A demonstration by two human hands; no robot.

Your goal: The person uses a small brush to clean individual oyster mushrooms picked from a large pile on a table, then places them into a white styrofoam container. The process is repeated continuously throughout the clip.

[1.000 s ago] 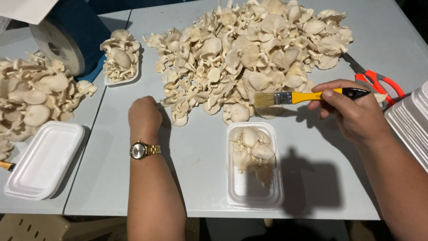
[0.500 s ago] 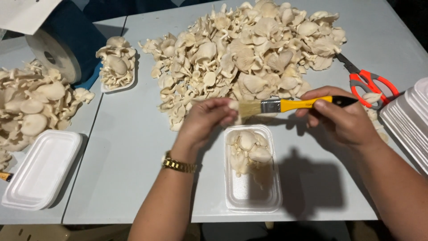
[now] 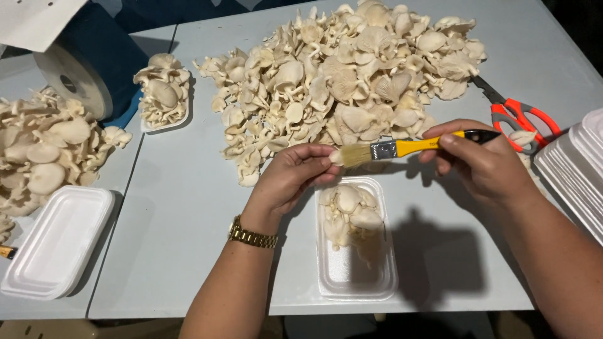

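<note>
My right hand (image 3: 480, 164) grips a yellow-handled paintbrush (image 3: 402, 149), bristles pointing left. The bristles touch a small pale mushroom piece (image 3: 337, 158) pinched in my left hand (image 3: 292, 176), which wears a gold wristwatch (image 3: 251, 236). Both hands hover just above a white foam tray (image 3: 355, 276) that holds a few oyster mushrooms (image 3: 348, 213) in its far half. Behind the hands lies a large heap of oyster mushrooms (image 3: 339, 81) on the grey table (image 3: 182, 226).
Orange-handled scissors (image 3: 518, 116) lie right of the heap. Stacked foam trays (image 3: 575, 169) sit at the right edge. At left: an upturned empty tray (image 3: 56, 242), another mushroom pile (image 3: 41, 150), a filled tray (image 3: 164, 94) and a big roll of film (image 3: 75, 75).
My left hand came from the table near the heap's left edge, picked up a mushroom and brought it to the brush tip. The brush has stayed nearly in place.
</note>
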